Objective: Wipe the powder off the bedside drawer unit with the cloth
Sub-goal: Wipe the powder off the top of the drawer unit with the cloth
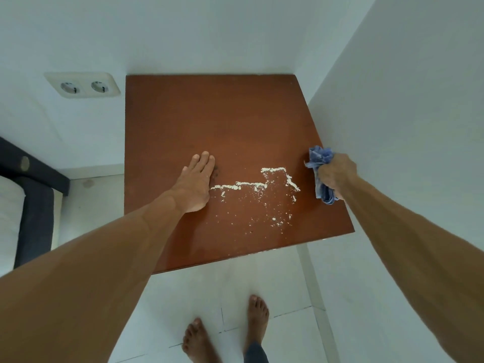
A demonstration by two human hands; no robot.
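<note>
The brown top of the bedside drawer unit (209, 113) fills the middle of the head view. White powder (258, 191) lies in ridged lines and scattered specks on its near right half. My left hand (195, 180) rests flat on the top, fingers together, just left of the powder. My right hand (336, 174) is at the unit's right edge, closed around a bunched blue cloth (319, 158) that sticks out above and below the fist. The cloth sits to the right of the powder, apart from it.
White walls close in behind and on the right of the unit. A double wall socket (82, 86) is on the back wall at left. A dark bed frame (34, 195) with a white mattress stands at far left. My bare feet (227, 334) stand on white floor tiles.
</note>
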